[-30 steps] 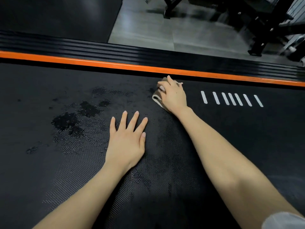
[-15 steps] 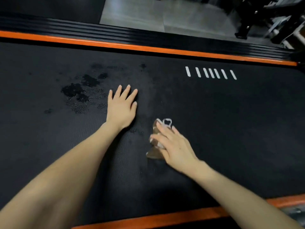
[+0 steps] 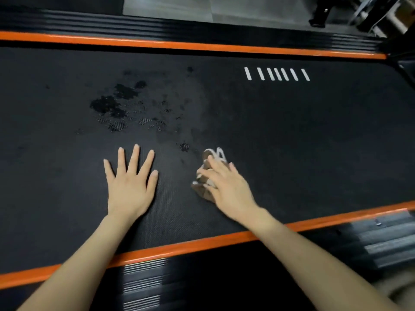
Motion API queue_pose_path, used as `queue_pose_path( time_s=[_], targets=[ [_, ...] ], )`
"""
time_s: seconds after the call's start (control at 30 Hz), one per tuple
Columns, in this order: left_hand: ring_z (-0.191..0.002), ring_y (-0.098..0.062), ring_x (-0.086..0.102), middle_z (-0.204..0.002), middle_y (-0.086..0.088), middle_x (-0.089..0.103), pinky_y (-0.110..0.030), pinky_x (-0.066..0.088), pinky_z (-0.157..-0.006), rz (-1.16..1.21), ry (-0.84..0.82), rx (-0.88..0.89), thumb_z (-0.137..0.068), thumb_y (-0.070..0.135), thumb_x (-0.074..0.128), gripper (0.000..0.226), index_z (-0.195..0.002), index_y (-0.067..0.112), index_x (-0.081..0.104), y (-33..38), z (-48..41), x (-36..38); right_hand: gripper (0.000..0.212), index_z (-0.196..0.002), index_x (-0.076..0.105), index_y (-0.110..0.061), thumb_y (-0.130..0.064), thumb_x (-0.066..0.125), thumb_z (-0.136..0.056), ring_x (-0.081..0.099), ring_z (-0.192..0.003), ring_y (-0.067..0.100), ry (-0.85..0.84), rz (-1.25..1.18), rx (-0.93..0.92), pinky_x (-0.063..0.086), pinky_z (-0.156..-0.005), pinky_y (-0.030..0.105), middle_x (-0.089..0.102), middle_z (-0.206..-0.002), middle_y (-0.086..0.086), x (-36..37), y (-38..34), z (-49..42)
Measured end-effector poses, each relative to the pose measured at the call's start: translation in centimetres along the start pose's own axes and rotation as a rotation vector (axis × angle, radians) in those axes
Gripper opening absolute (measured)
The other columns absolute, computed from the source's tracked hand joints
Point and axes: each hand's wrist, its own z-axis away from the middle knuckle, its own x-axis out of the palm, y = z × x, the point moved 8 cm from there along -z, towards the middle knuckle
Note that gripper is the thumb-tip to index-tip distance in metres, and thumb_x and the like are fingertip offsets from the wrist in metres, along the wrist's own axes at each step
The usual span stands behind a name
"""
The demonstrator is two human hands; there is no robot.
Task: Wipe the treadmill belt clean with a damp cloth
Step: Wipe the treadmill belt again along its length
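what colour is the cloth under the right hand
Brown cloth with white edging, shown in the head view.

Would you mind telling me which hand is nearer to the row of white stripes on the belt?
Right. The right hand, on the cloth, sits below-left of the white stripes in view; the left hand lies flat much farther left.
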Motion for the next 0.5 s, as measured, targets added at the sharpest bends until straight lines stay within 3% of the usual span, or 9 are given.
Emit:
queue_pose_path(
  time_s=[0.13, 0.23, 0.3, 0.37, 0.5],
  targets=[
    [-0.143, -0.037, 0.014, -0.154, -0.011, 0.027, -0.059, 0.004, -0.113, 0.020, 0.029, 0.014, -0.097, 0.046, 0.019, 0.056, -0.147, 0.025, 0.032, -0.2, 0.5, -0.1, 0.037, -0.128, 0.054, -0.032, -0.022, 0.054, -0.093, 0.031, -0.138, 0.027, 0.029, 0.016, 0.334, 0.022, -0.113, 0.044, 0.029, -0.153, -0.001, -3.6, 9.1, 4.6],
    [-0.143, -0.037, 0.010, -0.155, -0.010, 0.024, -0.058, 0.001, -0.113, 0.025, 0.023, 0.007, -0.097, 0.047, 0.016, 0.057, -0.148, 0.025, 0.029, 0.0, 0.5, 0.1, 0.037, -0.133, 0.050, -0.028, -0.024, 0.048, -0.097, 0.019, -0.143, 0.027, 0.059, -0.025, 0.535, 0.017, -0.116, 0.042, 0.020, -0.156, -0.001, -4.3, 10.5, 6.6],
    [-0.144, -0.038, 0.009, -0.155, -0.010, 0.022, -0.058, 0.000, -0.112, 0.027, 0.025, 0.004, -0.096, 0.047, 0.014, 0.058, -0.148, 0.025, 0.027, 0.1, 0.4, 0.3, 0.033, -0.127, 0.057, -0.018, -0.023, 0.047, -0.095, 0.030, -0.137, 0.037, 0.113, -0.018, 0.450, 0.028, -0.111, 0.049, 0.033, -0.150, 0.011, -3.6, 6.5, 5.1],
    [-0.144, -0.038, 0.007, -0.156, -0.010, 0.020, -0.058, -0.002, -0.112, 0.024, 0.029, 0.001, -0.096, 0.047, 0.013, 0.059, -0.149, 0.025, 0.026, 0.1, 0.4, 0.3, 0.037, -0.118, 0.061, -0.011, -0.026, 0.042, -0.090, 0.042, -0.124, 0.045, 0.096, -0.028, 0.235, 0.037, -0.102, 0.056, 0.045, -0.139, 0.019, -1.2, 0.1, 2.8],
    [-0.144, -0.038, 0.008, -0.156, -0.010, 0.021, -0.058, -0.001, -0.112, 0.024, 0.034, 0.023, -0.097, 0.047, 0.014, 0.058, -0.149, 0.025, 0.026, 0.0, 0.4, 0.2, 0.038, -0.132, 0.053, -0.017, -0.020, 0.051, -0.094, 0.023, -0.140, 0.038, -0.038, -0.096, 0.000, 0.013, -0.117, 0.048, 0.031, -0.152, 0.009, 2.3, -7.8, 1.4]
  ],
)
